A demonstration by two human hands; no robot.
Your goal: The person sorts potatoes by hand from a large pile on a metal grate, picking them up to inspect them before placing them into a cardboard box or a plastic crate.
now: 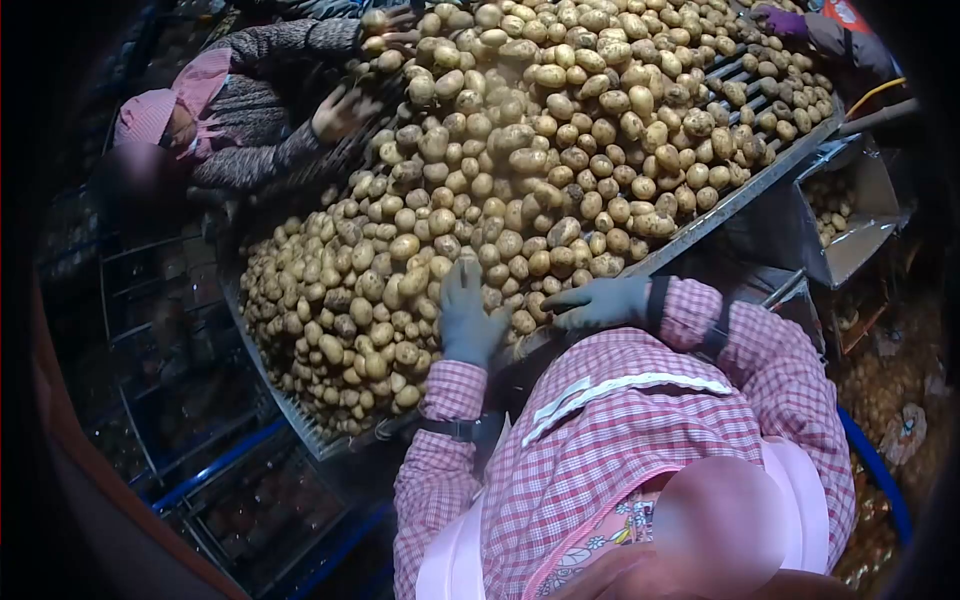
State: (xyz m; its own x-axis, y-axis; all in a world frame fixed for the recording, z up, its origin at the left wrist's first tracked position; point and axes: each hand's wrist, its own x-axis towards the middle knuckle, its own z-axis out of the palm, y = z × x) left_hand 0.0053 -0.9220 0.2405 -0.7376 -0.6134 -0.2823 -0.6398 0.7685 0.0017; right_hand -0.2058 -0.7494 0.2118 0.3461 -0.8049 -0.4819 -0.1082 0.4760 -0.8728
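A deep heap of potatoes [450,200] covers a slanted sorting table with a metal rim [715,215]. My left hand [470,315], in a grey-blue glove, rests on the near side of the heap, fingers stretched forward over the potatoes. To its right, my right hand [605,302], gloved alike, lies near the table's close edge. Its fingers point left toward a few potatoes and are apart. I see nothing held in either hand. Both forearms wear pink checked sleeves with dark bands.
Across the table a person [240,115] in a pink head covering reaches into the potatoes with both hands. A purple-gloved hand [782,20] of another person is at the far right. Bars [735,75] show between potatoes. A box [850,215] holding potatoes stands right; crates [185,340] stand left.
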